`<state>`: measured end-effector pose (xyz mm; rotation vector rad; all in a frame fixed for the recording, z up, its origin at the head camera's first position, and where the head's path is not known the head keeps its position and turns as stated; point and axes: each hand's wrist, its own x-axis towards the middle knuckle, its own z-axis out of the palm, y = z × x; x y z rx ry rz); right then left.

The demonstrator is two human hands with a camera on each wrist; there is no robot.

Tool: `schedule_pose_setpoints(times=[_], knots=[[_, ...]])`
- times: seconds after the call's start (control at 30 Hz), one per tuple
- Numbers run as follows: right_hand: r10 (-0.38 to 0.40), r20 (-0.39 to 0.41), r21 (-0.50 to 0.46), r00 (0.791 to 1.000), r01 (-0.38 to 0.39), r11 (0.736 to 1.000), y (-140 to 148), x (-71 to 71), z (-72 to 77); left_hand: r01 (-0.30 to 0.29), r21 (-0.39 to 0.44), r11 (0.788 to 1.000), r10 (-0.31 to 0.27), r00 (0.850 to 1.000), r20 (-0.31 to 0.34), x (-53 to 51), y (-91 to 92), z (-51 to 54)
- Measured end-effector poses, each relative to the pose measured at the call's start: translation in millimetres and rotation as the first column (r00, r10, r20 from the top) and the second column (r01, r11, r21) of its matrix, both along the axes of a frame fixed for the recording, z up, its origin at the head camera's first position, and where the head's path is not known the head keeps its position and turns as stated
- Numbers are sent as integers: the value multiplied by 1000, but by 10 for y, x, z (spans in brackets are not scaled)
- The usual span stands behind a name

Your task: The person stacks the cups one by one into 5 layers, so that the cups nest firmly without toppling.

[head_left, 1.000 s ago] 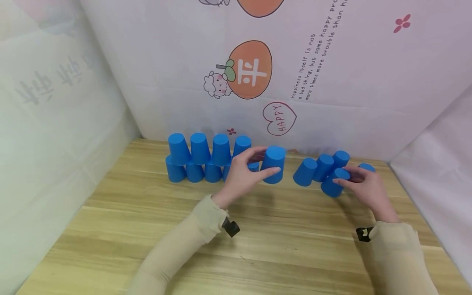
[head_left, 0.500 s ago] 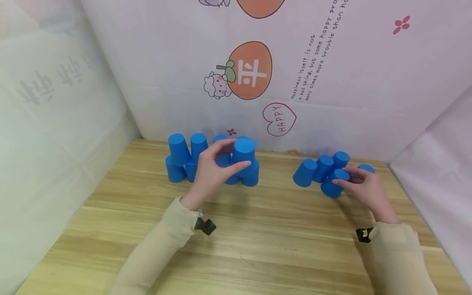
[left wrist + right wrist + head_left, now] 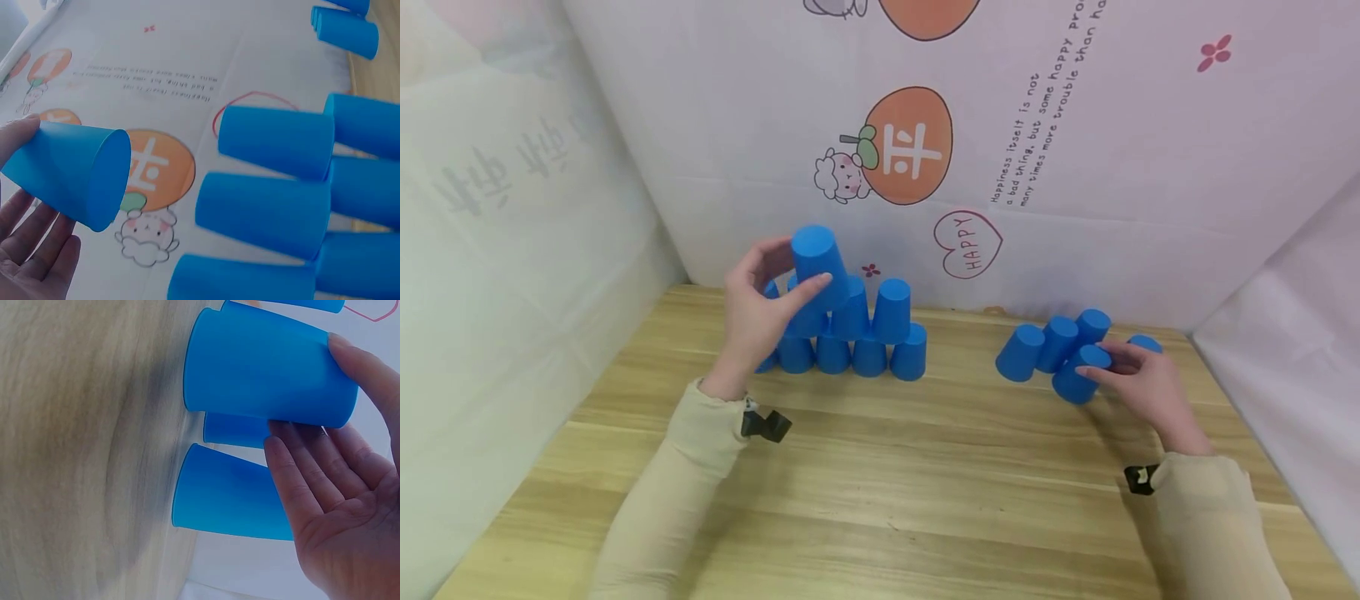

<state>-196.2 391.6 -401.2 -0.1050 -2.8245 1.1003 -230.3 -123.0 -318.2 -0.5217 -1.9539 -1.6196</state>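
My left hand [image 3: 758,312] grips an upside-down blue plastic cup [image 3: 822,265], thumb on the near side and fingers round the back. That cup hangs slightly tilted above the left part of a two-tier cup wall, whose upper row [image 3: 892,312] rests on a lower row [image 3: 908,354]. In the left wrist view the held cup [image 3: 69,172] is apart from the stacked cups [image 3: 269,209]. At the right, my right hand [image 3: 1142,385] holds another upside-down cup [image 3: 1077,382] between thumb and fingers. In the right wrist view this cup's rim [image 3: 187,362] is close to the tabletop; contact is unclear.
Several loose upside-down cups stand around the right hand, including a leftmost one [image 3: 1021,354] and one partly hidden behind the hand [image 3: 1145,342]. A printed white cloth [image 3: 1075,258] hangs behind the wooden table [image 3: 940,483], with white cloth sides [image 3: 1300,333].
My left hand has carried its cup leftward and up, from the right end of the cup wall to above its left part. The right hand and its cup have stayed in place.
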Motion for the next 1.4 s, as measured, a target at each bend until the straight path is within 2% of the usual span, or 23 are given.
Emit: schedule_pose_setpoints(times=[0.17,0.37,0.5,0.7,0.9,1.2,1.4], knots=[[1,5,-6,1000,0,1000,11,6,-7,-55,-26,998,56,998,37,-117,-160,72],[2,9,-1,1000,-2,1000,9,-1,-9,-106,-79,991,114,989,96,-272,-311,81],[4,9,-7,1000,-4,1000,6,4,-12,-126,-118,985,144,977,160,-345,-395,58],[6,0,-12,1000,-6,1000,3,6,-10,-161,-145,976,189,960,207,-424,-512,-34],[7,-12,3,1000,-7,1000,8,-10,-30,-165,-152,974,198,950,240,-458,-583,-103],[26,-14,0,1000,-26,1000,-3,-6,-40,-158,-149,976,194,944,268,-442,-613,-115],[22,-47,-6,999,-22,1000,-113,43,75,-153,-143,978,186,947,261,-438,-628,-126]])
